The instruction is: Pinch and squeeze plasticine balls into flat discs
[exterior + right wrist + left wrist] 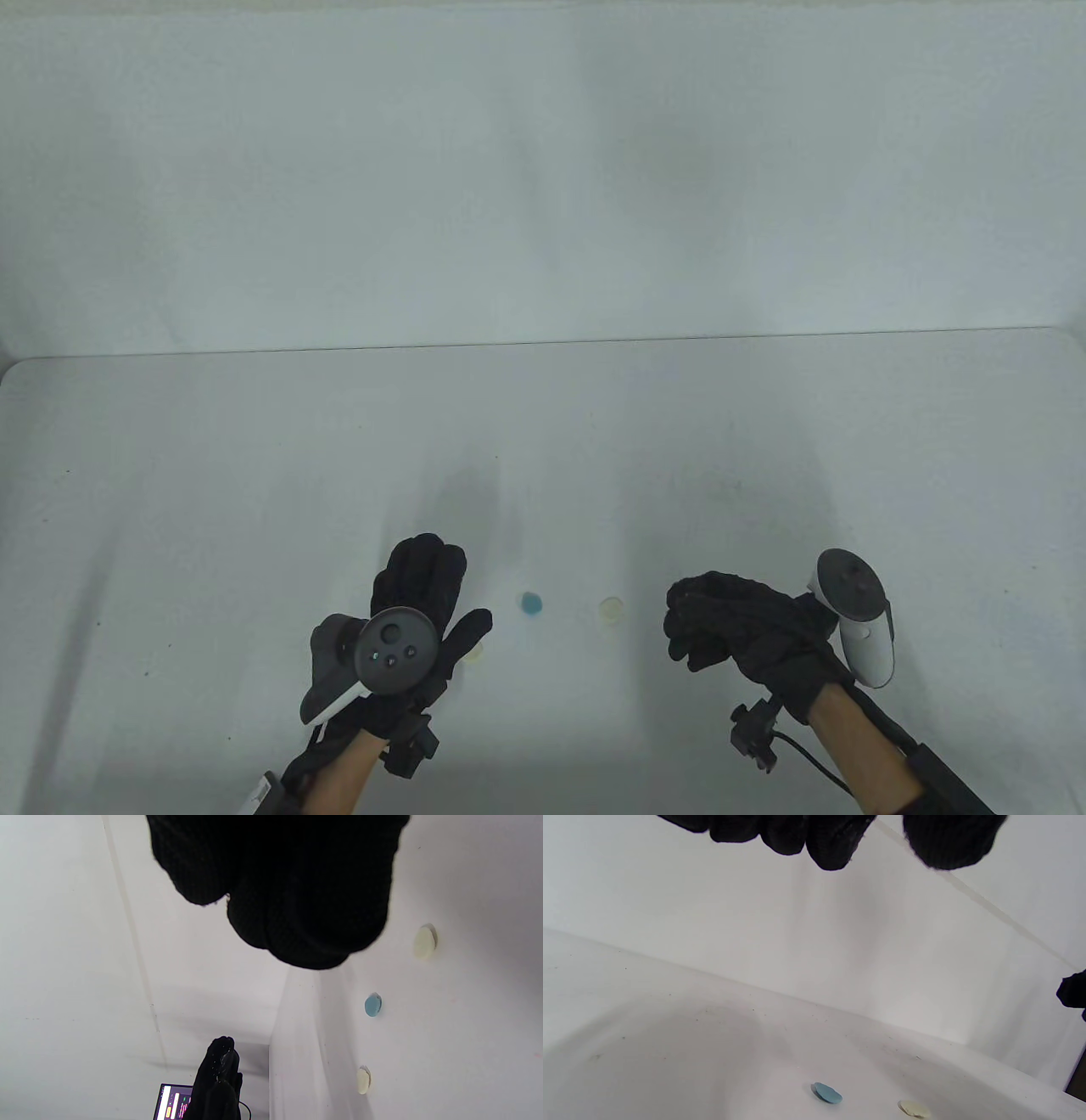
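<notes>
White table against a plain white back wall, seen from above; faint dark specks on the surface. Near front centre, three flattened plasticine pieces in a rough row, none in any container, all lying directly on the tabletop. Blue disc in the middle; also visible in the left wrist view and the right wrist view. Pale cream disc just to its right, apart from it, nearest the right hand; seen again at and. Second cream disc mostly hidden beneath the thumb of the left hand from above, shown whole in the right wrist view. Left hand raised over the table, palm down, fingers extended and loosely spread, nothing held, thumb well apart from the rest. Right hand curled into a loose fist to the right of the discs, touching none of them; fingers bunched together, contents of the fist, if any, not discernible. Tracker strapped on the back of the left hand, another tracker on the right. Lit screen at the lower edge of the right wrist view, behind the left glove.
</notes>
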A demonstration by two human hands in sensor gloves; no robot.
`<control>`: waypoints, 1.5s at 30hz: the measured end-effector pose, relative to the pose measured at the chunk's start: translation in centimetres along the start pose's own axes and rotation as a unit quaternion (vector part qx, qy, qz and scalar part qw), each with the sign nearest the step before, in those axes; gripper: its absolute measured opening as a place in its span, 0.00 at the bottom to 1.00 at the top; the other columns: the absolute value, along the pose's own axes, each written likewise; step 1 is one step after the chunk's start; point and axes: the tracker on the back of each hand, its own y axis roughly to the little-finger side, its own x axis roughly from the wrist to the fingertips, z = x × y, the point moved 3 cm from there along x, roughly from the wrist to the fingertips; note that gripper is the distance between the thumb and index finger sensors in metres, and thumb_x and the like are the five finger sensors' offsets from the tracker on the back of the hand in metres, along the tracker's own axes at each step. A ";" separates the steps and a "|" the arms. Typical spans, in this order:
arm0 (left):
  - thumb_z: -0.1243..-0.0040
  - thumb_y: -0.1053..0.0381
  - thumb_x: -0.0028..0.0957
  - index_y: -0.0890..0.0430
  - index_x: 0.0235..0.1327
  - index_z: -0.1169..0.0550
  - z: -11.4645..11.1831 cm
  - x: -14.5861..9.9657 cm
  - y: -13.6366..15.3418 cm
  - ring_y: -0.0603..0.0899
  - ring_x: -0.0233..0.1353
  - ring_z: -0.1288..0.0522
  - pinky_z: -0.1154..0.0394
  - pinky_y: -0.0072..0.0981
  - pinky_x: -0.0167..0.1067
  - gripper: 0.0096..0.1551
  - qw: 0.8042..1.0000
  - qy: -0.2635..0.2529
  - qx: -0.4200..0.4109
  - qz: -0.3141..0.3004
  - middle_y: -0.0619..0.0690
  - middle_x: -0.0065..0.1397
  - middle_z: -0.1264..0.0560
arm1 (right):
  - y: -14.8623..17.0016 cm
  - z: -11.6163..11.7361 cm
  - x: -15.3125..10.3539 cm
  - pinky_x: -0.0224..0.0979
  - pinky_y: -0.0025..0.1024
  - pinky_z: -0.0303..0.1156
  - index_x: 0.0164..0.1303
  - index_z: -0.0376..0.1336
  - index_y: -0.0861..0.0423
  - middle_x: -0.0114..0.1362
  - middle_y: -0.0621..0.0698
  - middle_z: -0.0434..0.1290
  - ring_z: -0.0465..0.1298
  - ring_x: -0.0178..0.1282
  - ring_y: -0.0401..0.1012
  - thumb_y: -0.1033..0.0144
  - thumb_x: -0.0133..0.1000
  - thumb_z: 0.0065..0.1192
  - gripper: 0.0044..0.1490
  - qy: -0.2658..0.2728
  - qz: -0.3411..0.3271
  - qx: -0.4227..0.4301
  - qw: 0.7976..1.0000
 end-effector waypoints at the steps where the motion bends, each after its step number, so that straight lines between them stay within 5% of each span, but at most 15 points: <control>1: 0.49 0.40 0.58 0.66 0.83 0.40 0.0 0.0 0.0 0.79 0.81 0.50 0.47 0.68 0.72 0.46 1.000 -0.002 -0.001 -0.001 0.70 0.84 0.49 | -0.1 0.0 -0.1 0.42 0.23 0.89 0.58 0.71 0.61 0.50 0.51 0.84 0.89 0.44 0.42 0.58 0.58 0.67 0.25 0.003 -0.002 -0.008 1.000; 8: 0.48 0.40 0.58 0.66 0.83 0.41 0.1 0.0 0.0 0.79 0.81 0.50 0.48 0.68 0.72 0.46 1.000 -0.003 -0.002 -0.002 0.70 0.84 0.49 | 0.1 -0.4 -0.3 0.48 0.25 0.88 0.60 0.69 0.57 0.54 0.49 0.82 0.87 0.48 0.43 0.58 0.60 0.65 0.23 0.043 0.001 -0.020 0.999; 14: 0.48 0.40 0.58 0.66 0.83 0.41 0.0 0.0 0.1 0.79 0.81 0.50 0.47 0.68 0.72 0.46 1.000 -0.001 -0.001 0.000 0.70 0.84 0.49 | 1.4 -0.4 -0.2 0.56 0.32 0.84 0.73 0.62 0.67 0.65 0.63 0.75 0.81 0.57 0.54 0.46 0.64 0.55 0.41 0.007 0.021 0.084 0.996; 19: 0.48 0.40 0.58 0.66 0.83 0.41 -0.1 0.0 0.1 0.79 0.81 0.50 0.48 0.69 0.72 0.46 1.000 0.000 -0.001 0.000 0.70 0.84 0.49 | 1.3 -1.0 -0.3 0.47 0.25 0.87 0.62 0.69 0.60 0.57 0.56 0.82 0.86 0.48 0.46 0.55 0.63 0.60 0.27 0.039 0.024 0.072 0.996; 26: 0.48 0.41 0.58 0.66 0.83 0.40 -0.2 0.1 0.1 0.79 0.81 0.50 0.48 0.69 0.72 0.46 1.000 0.003 -0.001 0.000 0.71 0.84 0.49 | 0.1 -1.0 -0.6 0.39 0.24 0.88 0.55 0.72 0.63 0.47 0.54 0.85 0.88 0.40 0.43 0.55 0.61 0.61 0.26 0.063 0.006 0.019 0.998; 30: 0.48 0.41 0.58 0.66 0.83 0.40 -0.1 0.0 0.1 0.79 0.81 0.50 0.48 0.69 0.72 0.46 1.000 0.002 0.001 0.000 0.71 0.84 0.49 | 0.4 -1.0 -0.7 0.45 0.27 0.87 0.59 0.70 0.59 0.54 0.54 0.83 0.87 0.47 0.45 0.55 0.63 0.59 0.25 0.065 0.013 0.026 0.997; 34: 0.48 0.41 0.58 0.66 0.83 0.40 -0.3 0.1 0.2 0.79 0.81 0.50 0.48 0.69 0.72 0.46 1.000 0.008 0.001 0.002 0.71 0.84 0.49 | 1.2 -0.7 -0.5 0.51 0.34 0.85 0.73 0.62 0.67 0.68 0.65 0.75 0.82 0.58 0.55 0.40 0.64 0.49 0.44 0.018 0.023 0.073 0.997; 40: 0.48 0.41 0.58 0.66 0.83 0.40 -0.5 0.1 0.3 0.79 0.81 0.50 0.48 0.69 0.72 0.46 1.000 0.010 0.001 0.002 0.71 0.84 0.49 | 1.1 -0.8 -0.3 0.46 0.26 0.87 0.64 0.66 0.62 0.56 0.58 0.82 0.87 0.47 0.46 0.53 0.65 0.55 0.28 0.025 0.023 0.075 0.997; 45: 0.48 0.41 0.58 0.66 0.83 0.40 -0.6 0.2 0.2 0.79 0.81 0.50 0.48 0.69 0.72 0.46 1.000 0.015 0.002 0.001 0.71 0.84 0.49 | 0.5 -0.8 -0.3 0.42 0.22 0.87 0.65 0.65 0.62 0.51 0.52 0.83 0.88 0.43 0.42 0.57 0.64 0.58 0.26 0.030 0.005 0.069 0.997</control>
